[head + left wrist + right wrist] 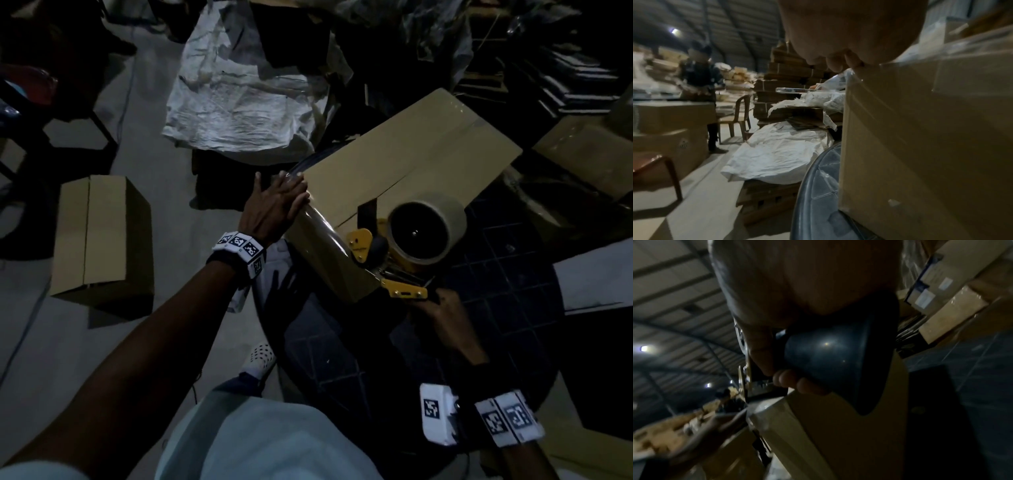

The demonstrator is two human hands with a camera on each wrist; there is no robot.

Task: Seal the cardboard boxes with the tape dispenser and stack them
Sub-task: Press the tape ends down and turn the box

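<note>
A brown cardboard box [404,164] stands on a dark round table [496,308], its top flaps closed along a centre seam. My left hand [277,202] lies flat with straight fingers against the box's left top corner [890,78]. My right hand [442,311] grips the dark handle [830,356] of a yellow tape dispenser [394,253] at the box's near edge. The tape roll [426,228] sits over the seam's near end. A shiny strip of tape [322,226] runs down the box's near side.
Another cardboard box [102,240] lies on the floor at left. A white sack [236,102] is spread on the floor behind the table. More boxes [589,147] are at right. A chair [737,113] and a standing person [701,91] are farther off at left.
</note>
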